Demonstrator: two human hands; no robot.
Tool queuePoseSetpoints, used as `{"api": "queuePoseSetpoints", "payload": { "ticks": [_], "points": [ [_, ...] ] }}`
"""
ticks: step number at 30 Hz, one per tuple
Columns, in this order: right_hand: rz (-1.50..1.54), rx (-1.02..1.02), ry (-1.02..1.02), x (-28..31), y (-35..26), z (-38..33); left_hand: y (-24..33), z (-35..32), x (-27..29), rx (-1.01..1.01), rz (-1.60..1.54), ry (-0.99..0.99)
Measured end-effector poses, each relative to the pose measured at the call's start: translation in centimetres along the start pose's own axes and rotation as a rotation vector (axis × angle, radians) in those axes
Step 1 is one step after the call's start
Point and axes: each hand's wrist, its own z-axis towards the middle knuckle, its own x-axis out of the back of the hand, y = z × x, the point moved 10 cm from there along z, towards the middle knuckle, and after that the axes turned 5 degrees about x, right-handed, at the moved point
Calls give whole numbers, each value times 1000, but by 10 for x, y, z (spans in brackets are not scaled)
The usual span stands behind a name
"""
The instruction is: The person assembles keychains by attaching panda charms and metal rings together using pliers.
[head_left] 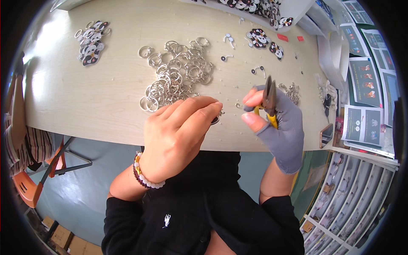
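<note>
Currently I see left hand (180,123) curled closed on a small dark piece (216,121) (mostly hidden) near the silver rings (172,78); gloved right hand (282,123), partly curled, holds yellow-handled pliers (270,100) over the surface (114,89).

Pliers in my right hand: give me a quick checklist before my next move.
1. Pliers held in right hand: ok.
2. Glove on that hand: ok, fingertips bare.
3. Pliers apart from left hand: ok.
4. Left hand's grip on the dark piece: cannot tell, fingers hide it.
5. Rings laid out singly: not ok, heaped together.
</note>
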Motion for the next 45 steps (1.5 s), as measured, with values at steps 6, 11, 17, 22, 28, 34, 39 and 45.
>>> {"api": "queuePoseSetpoints", "payload": {
  "ticks": [6, 11, 17, 22, 28, 34, 39, 45],
  "points": [
    [-182, 291, -61, -28, -24, 7, 7, -1, 0, -54, 110, 1],
    [-45, 248, 122, -26, -11, -1, -3, -2, -6, 59, -96, 67],
    [1102, -196, 94, -35, 45, -8, -37, -13, -25, 395, -520, -2],
    [1462, -280, -15, -33, 40, -23, -54, -18, -38, 660, -999, -34],
    [33, 64, 66, 6, 28, -31, -53, -14, -30, 576, -903, 70],
    [-553, 196, 4, -9, -6, -25, -7, -10, -1, -42, -93, 246],
    [-571, 205, 3, -15, -12, -24, 1, -9, 2, -98, -32, 253],
    [-549, 325, -35, -22, -12, -25, -3, -11, 1, -64, -79, 244]
  ]
}}
